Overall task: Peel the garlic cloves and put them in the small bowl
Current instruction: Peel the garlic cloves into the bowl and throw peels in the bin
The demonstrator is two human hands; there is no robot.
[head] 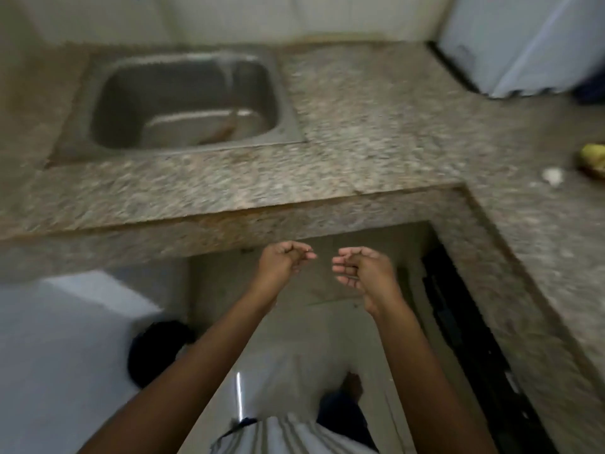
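Both hands are hanging in the air below the counter (pixel 360 132) edge, near each other but apart, touching nothing on it.

Left hand (pixel 284 261): fingers are curling tight toward the thumb. I cannot tell whether they are pinching a scrap or nothing at all.

Right hand (pixel 364 271): fingers are curving loosely, palm partly up, holding nothing I can see.

The garlic (pixel 553 176), as I am taking the small white lump to be, is lying on the counter at far right. It is well apart from both hands and near a yellow thing (pixel 593 158).

Risks, as I am judging them:
- The garlic is sitting close to the frame's edge, so a reach there is going blind unless the head is turning with it.
- If the left hand is carrying a clove, holding it over open floor is risking a drop.

Hard to read:
- The whole frame is smearing with motion.
- The bowl is not showing anywhere.
- The yellow thing is being cut off by the right edge.
- Something brown is lying in the sink (pixel 183 103), and I am not making out what.
- A pale streak above it may be running water, but I cannot tell.
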